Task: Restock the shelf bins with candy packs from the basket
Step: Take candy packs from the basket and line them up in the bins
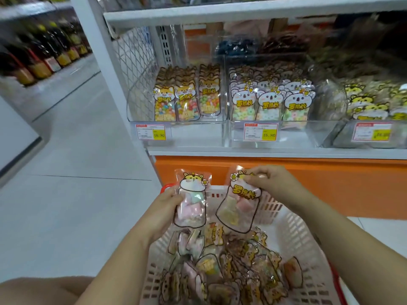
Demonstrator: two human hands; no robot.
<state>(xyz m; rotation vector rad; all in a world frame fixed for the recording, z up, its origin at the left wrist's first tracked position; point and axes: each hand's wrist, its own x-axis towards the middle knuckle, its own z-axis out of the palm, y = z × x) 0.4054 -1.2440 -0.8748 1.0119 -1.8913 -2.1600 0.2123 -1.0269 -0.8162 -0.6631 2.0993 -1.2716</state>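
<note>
Your left hand (167,203) grips one candy pack (191,199) by its left edge, fingers curled round the side, and holds it upright over the far end of the basket (293,234). Your right hand (271,183) pinches the printed top of a second pack (239,205), which hangs a little tilted just beside the first, with a narrow gap between them. Both show pastel cubes through clear film.

Below your wrists, the pale slotted basket holds a loose heap of packs (231,267), lying flat and overlapping (their prints are too blurred to sort by kind).

Ahead, on the shelf above an orange panel (319,179), three clear bins stand side by side. The left bin (141,100) holds upright rows of fox-faced packs (176,100), set toward its right side. The middle bin (293,133) is lined with koala-faced packs (271,102). The right bin (326,133) holds tiger-faced packs (363,104), lying less neatly. A price tag (151,132) hangs on the front of each bin.

Far left, across the aisle, dark bottles (44,58) line another shelf.
</note>
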